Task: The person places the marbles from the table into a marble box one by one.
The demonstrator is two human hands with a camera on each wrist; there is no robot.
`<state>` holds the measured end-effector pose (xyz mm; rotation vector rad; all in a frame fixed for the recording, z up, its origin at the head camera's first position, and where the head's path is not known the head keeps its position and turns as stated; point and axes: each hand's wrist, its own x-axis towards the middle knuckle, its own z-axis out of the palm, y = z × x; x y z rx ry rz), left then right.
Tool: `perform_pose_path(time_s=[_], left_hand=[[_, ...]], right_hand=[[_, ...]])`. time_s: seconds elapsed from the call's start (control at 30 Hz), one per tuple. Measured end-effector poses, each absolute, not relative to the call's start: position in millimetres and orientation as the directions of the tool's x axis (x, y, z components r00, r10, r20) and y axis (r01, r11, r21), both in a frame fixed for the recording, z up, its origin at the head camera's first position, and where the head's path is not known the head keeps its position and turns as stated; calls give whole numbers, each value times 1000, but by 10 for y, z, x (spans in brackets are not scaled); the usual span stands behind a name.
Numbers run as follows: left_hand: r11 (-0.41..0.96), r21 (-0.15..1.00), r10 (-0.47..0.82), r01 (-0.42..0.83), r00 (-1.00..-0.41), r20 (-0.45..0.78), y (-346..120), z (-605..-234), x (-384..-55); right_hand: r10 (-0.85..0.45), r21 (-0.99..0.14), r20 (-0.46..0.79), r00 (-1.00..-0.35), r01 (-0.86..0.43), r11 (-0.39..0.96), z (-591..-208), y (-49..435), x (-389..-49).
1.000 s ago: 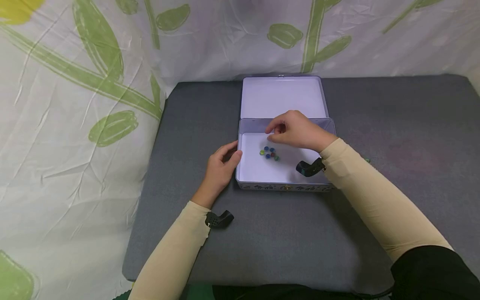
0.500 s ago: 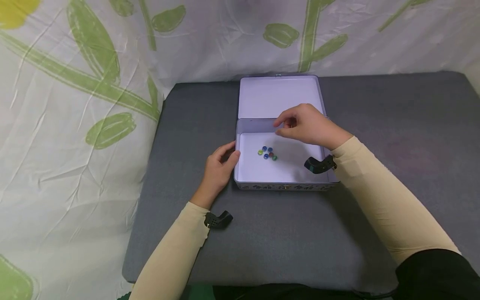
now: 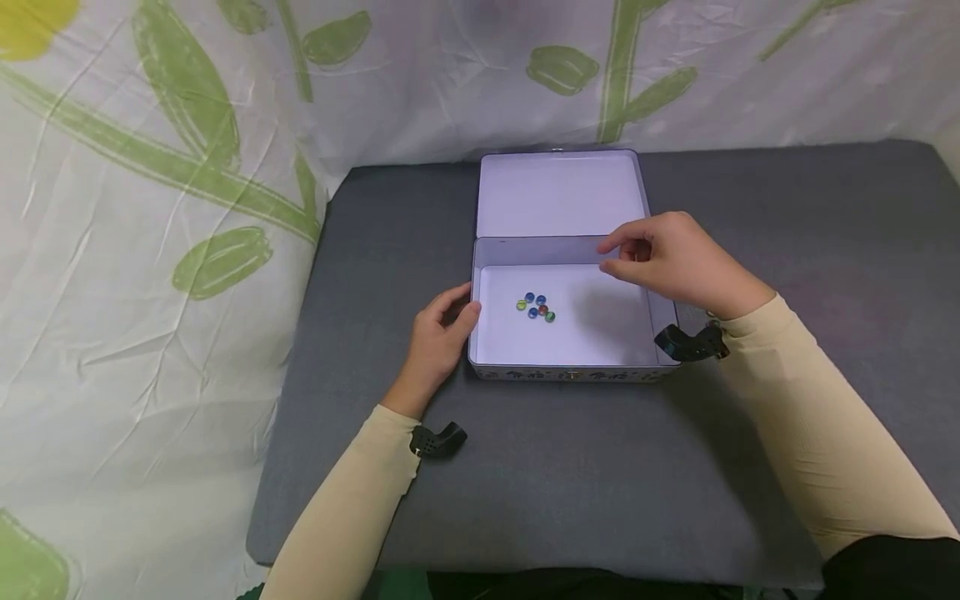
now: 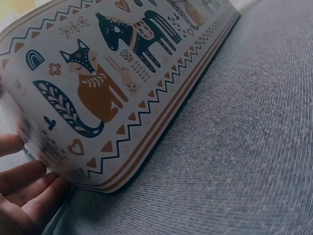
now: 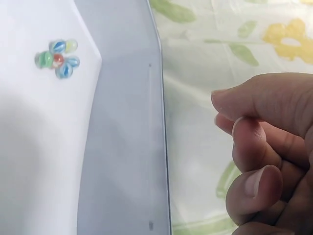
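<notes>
Right hand (image 3: 678,262) has shifted rightward since the earlier frames, from over the middle of the box (image 3: 536,250) to above its right rear part; left hand (image 3: 438,337) and the cluster of marbles (image 3: 541,300) show no clear change. Right hand: thumb and forefinger set apart by a narrow gap, remaining fingers loosely curled; nothing seen between the fingertips in either the head or right wrist view. Its shadow falls on the right part of the box floor. Left hand: fingers relaxed and spread slightly, touching the outside of the left wall, thumb at the rim; no grip on anything observed. Marbles: six counted, three blue, one red, one green, one yellow-green, grouped closely on the white box floor, left of its middle. Whether each touches its neighbours cannot be told. Box sits on the grey table (image 3: 525,475), lid (image 3: 558,196) laid back behind it. Left wrist view records the outer wall printed with a fox (image 4: 90,83) and other animals above a zigzag border. Behind the table hangs a pale sheet (image 3: 450,108) with green leaf prints.
</notes>
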<state>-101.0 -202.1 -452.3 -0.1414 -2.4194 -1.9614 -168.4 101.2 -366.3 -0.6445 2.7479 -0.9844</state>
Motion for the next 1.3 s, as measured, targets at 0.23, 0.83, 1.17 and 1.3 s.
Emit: perform_pose_path(time_s=[0.23, 0.83, 1.17, 1.3], left_hand=[[212, 974, 48, 84, -996, 75, -2024, -4535, -1010], [260, 958, 41, 118, -993, 112, -2015, -4510, -992], [273, 953, 38, 131, -991, 126, -2015, -4539, -993], [263, 954, 36, 143, -990, 138, -2011, -4542, -995]], right_hand=[[-388, -624, 5, -922, -306, 719, -3654, 1228, -1549], [-236, -620, -50, -970, -155, 770, -3842, 1832, -1368], [-192, -558, -129, -973, -88, 825, -4194, 2165, -1394], [-179, -531, -145, -973, -76, 844, -4274, 2229, -1403]])
